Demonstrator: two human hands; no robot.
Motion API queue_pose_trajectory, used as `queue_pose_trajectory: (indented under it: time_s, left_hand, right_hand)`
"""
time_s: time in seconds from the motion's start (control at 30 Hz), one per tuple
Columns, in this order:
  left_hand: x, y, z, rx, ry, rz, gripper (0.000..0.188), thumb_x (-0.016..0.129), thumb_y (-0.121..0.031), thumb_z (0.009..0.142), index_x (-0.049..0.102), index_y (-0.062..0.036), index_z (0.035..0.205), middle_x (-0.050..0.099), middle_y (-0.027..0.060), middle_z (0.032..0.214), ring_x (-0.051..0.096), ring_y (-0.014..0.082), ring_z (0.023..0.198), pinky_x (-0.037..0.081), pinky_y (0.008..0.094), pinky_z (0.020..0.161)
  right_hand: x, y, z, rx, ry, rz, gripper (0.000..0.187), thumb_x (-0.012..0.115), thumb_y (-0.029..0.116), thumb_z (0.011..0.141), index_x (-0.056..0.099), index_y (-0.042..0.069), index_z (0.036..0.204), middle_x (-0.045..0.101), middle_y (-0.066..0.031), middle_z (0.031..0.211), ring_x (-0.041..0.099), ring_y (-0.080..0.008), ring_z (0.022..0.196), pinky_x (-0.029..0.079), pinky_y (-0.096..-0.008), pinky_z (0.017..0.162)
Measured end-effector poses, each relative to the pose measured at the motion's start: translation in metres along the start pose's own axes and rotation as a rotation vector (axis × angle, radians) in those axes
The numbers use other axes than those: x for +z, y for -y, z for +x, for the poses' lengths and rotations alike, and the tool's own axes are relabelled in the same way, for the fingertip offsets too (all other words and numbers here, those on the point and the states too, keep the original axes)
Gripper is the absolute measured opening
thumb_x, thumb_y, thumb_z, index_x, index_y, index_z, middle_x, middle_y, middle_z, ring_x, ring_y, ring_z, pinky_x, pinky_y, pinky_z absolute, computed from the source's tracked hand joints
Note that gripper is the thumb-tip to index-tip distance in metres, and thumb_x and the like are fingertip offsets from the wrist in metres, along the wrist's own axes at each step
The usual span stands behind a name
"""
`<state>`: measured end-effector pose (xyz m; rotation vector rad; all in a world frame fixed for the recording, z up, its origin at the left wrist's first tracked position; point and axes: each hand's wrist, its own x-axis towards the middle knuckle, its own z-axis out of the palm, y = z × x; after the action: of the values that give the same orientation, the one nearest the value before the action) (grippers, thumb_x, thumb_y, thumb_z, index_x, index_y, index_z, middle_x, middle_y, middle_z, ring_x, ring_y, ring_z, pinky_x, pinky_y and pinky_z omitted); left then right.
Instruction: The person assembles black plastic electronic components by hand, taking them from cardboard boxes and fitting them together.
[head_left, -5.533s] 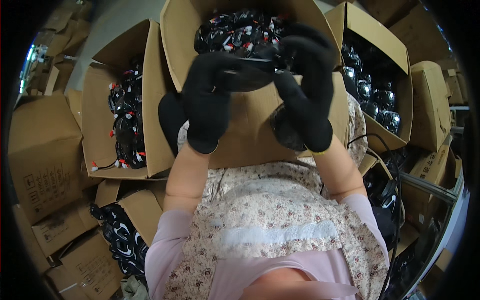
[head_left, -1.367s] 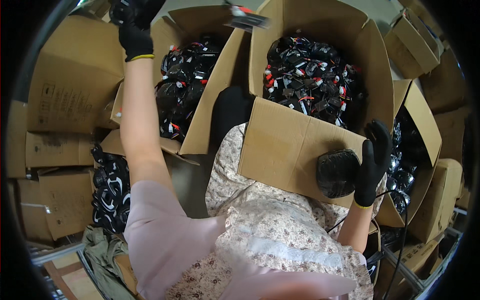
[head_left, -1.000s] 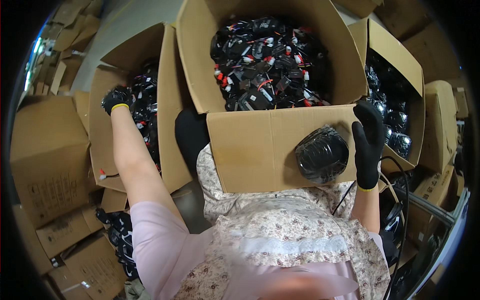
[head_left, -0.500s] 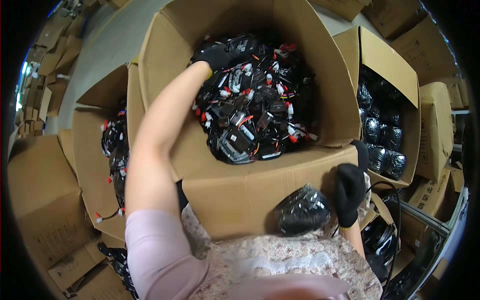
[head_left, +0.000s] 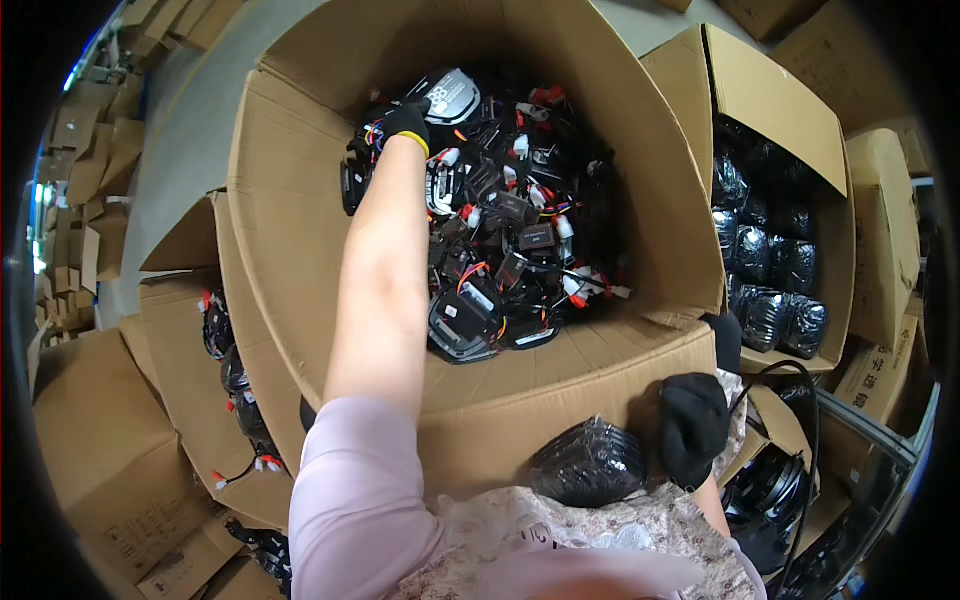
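Note:
My left hand (head_left: 408, 120), in a black glove with a yellow cuff, reaches into the big cardboard box (head_left: 290, 150). Its fingers are closed on the edge of a black and silver plastic unit (head_left: 452, 97), partly hidden by the glove. Below and around it lies a heap of similar black units (head_left: 467, 318) with coloured wires and red and white plugs. My right hand (head_left: 693, 430), also black-gloved, is curled just right of a black bundle in clear wrap (head_left: 588, 462). Whatever its fingers may hold is hidden. The bundle rests against the box's folded-down front flap (head_left: 480, 440).
A carton (head_left: 780, 80) at the right holds rows of wrapped black bundles (head_left: 768, 250). Another open carton (head_left: 180, 330) at the left contains wired units. A black cable (head_left: 815, 430) loops beside a metal rail (head_left: 870, 430) at the lower right.
My left forearm has swung rightward, and the unit at my left hand has tilted, showing its silver face. The view has shifted; my right hand stays beside the wrapped bundle.

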<state>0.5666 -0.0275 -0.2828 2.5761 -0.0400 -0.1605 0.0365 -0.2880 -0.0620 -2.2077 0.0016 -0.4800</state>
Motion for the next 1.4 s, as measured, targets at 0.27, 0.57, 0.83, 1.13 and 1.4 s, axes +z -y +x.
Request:
queue_pose_trajectory:
  time_s: [0.27, 0.57, 0.83, 1.13, 1.4]
  left_hand:
    - [-0.122, -0.073, -0.085, 0.48, 0.393, -1.219, 0.034, 0.06, -0.01, 0.094, 0.058, -0.0018, 0.127, 0.066, 0.0121, 0.119, 0.063, 0.0254, 0.108, 0.049, 0.0364, 0.096]
    - [-0.518, 0.144, -0.14, 0.964, -0.603, 0.306, 0.036, 0.059, -0.012, 0.096, 0.056, -0.0007, 0.13, 0.061, 0.0114, 0.127, 0.06, 0.0226, 0.115, 0.048, 0.0361, 0.097]
    - [-0.244, -0.09, -0.448, 0.961, -0.693, -0.085, 0.034, 0.061, -0.016, 0.097, 0.059, -0.0011, 0.128, 0.059, 0.0137, 0.132, 0.059, 0.0244, 0.118, 0.048, 0.0366, 0.098]
    - [-0.148, -0.115, -0.532, 0.231, -0.155, -1.427, 0.027, 0.071, -0.008, 0.09, 0.058, -0.0051, 0.113, 0.062, -0.0031, 0.098, 0.057, 0.0056, 0.082, 0.048, 0.0201, 0.071]
    - [-0.111, -0.159, -0.534, 0.198, -0.137, -1.549, 0.044, 0.074, -0.008, 0.084, 0.054, -0.0036, 0.124, 0.062, 0.0037, 0.112, 0.059, 0.0093, 0.1, 0.049, 0.0265, 0.088]
  right_hand:
    - [0.001, 0.002, -0.027, 0.003, -0.058, -0.059, 0.03, 0.063, -0.009, 0.077, 0.066, 0.002, 0.104, 0.065, -0.0165, 0.102, 0.063, -0.0334, 0.093, 0.05, -0.0379, 0.082]
    - [0.005, 0.01, -0.032, -0.068, -0.168, 0.429, 0.025, 0.062, 0.0, 0.089, 0.061, 0.001, 0.114, 0.062, -0.0093, 0.111, 0.06, -0.0184, 0.103, 0.047, -0.0295, 0.091]
    - [0.012, 0.106, -0.072, -0.101, 0.032, -0.423, 0.086, 0.086, 0.037, 0.057, 0.055, 0.015, 0.133, 0.043, -0.021, 0.14, 0.04, -0.044, 0.129, 0.034, -0.0514, 0.104]
    - [0.018, 0.095, -0.08, -0.178, 0.131, -0.366, 0.081, 0.086, 0.026, 0.057, 0.055, 0.014, 0.131, 0.047, -0.0185, 0.131, 0.046, -0.041, 0.122, 0.043, -0.0473, 0.097]
    - [0.009, 0.07, -0.074, 0.181, 0.207, 0.446, 0.096, 0.089, 0.014, 0.058, 0.042, 0.007, 0.141, 0.044, -0.0109, 0.132, 0.05, -0.0274, 0.124, 0.044, -0.0381, 0.105]
